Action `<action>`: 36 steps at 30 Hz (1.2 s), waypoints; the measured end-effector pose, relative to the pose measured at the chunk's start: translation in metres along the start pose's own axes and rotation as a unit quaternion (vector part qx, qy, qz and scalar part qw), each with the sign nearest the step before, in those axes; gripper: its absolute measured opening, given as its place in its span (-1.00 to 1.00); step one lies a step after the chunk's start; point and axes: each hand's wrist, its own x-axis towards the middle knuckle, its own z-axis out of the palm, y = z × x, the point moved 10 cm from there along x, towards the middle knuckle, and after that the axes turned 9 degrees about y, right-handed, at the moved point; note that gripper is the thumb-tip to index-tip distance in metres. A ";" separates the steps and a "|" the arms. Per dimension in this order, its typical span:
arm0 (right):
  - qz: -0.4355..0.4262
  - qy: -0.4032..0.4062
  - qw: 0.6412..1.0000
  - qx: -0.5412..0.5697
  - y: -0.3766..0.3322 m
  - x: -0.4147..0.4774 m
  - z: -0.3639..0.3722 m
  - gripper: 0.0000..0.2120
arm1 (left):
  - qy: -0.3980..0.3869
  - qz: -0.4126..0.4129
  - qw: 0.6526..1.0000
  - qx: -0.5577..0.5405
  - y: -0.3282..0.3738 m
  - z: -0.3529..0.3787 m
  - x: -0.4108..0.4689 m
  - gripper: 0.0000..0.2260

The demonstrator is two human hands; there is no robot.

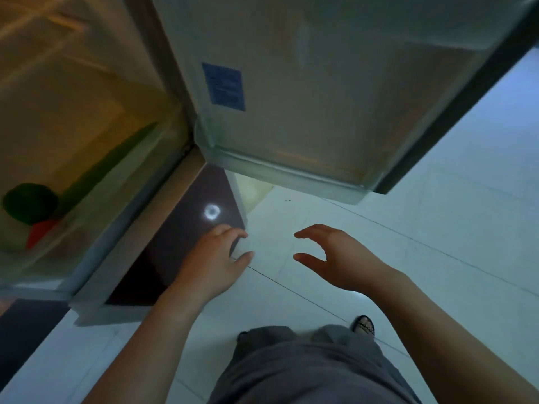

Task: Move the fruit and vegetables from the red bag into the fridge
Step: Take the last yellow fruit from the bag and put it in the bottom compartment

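Your left hand (215, 258) is relaxed and empty, its fingertips at the corner of the dark lower door (175, 237); I cannot tell whether they touch it. Your right hand (335, 255) hovers just to its right, fingers loosely curved, holding nothing. Up and left of your left hand, the open fridge (73, 97) holds a round green vegetable (29, 202), a long green one (108, 167) and a blurred red-orange piece (40, 236).

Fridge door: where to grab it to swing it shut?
Grip the fridge door by its dark outer edge, opposite the hinge side, coming from the right with the empty right hand. That edge is long, straight and stands free over the floor, so a hand can likely wrap it.
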 end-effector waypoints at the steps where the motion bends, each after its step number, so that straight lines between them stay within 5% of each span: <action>1: 0.008 0.003 1.000 0.000 0.017 -0.008 -0.008 -0.54 | -0.011 0.007 1.000 0.005 0.018 0.012 0.003 -0.64; 13: 0.076 0.019 0.997 -0.026 0.268 -0.125 -0.143 -0.55 | -0.103 0.066 0.992 0.007 0.290 0.209 0.018 -0.62; 19: 0.120 0.055 0.991 -0.015 0.349 -0.168 -0.213 -0.55 | -0.104 0.124 0.987 0.008 0.413 0.236 0.044 -0.61; 28: 0.133 0.064 0.989 0.013 0.424 -0.137 -0.258 -0.56 | -0.074 0.125 0.989 -0.005 0.457 0.246 0.106 -0.65; 36: 0.066 0.023 0.997 -0.025 0.474 0.000 -0.308 -0.55 | -0.057 0.082 0.995 -0.011 0.480 0.265 0.247 -0.62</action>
